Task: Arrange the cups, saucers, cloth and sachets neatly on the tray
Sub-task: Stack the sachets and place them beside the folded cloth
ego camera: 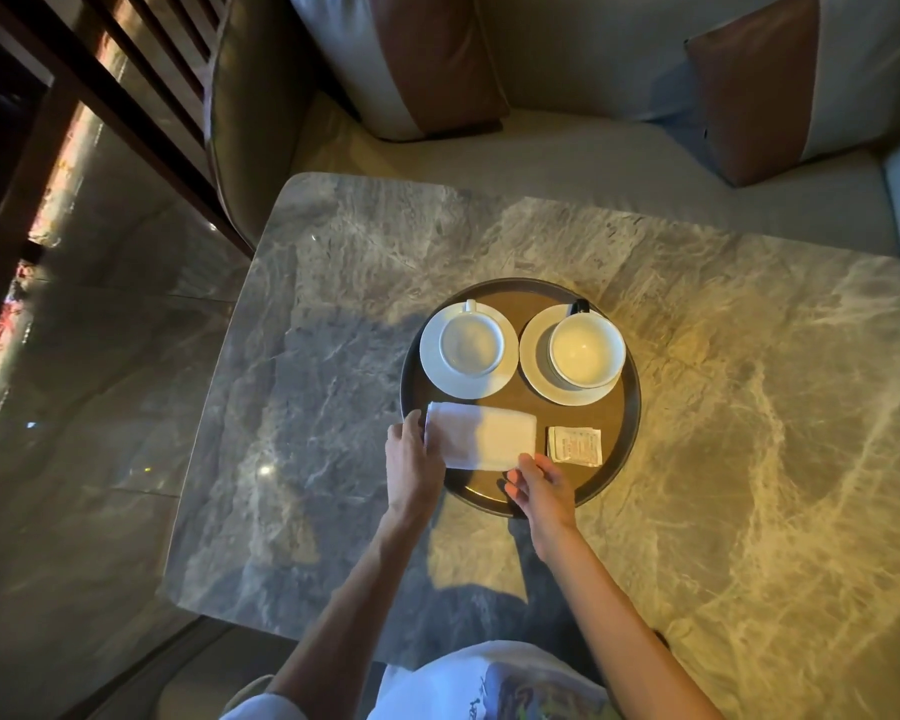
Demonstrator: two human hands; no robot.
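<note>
Cups (471, 346) on saucers (536, 380) and sachets (575, 445) already sit tidily on the tray (614, 423), leaving only the folded cloth (484, 441) at its near left, which the left hand (414, 454) grips at one end while the right hand (541, 483) touches its near corner, hold unclear.

A tray (635, 407) is set on the bench (359, 278), toward its 3 o'clock side. On the tray, 2 saucers lie side by side: the left saucer (432, 379) at 10 o'clock, the right saucer (533, 374) at 2 o'clock. 1 cup stands on each, the left cup (471, 348) and the right cup (587, 350). The cloth (481, 441) is laid at 7 o'clock, the sachets (574, 445) just beside it at 5 o'clock. The cloth's 9 o'clock end is held by the left grip (417, 454); its 5 o'clock corner is touched by the right grip (541, 485). Beyond the bench, at 12 o'clock, a sofa (593, 163) carries 2 cushions (437, 59).
</note>
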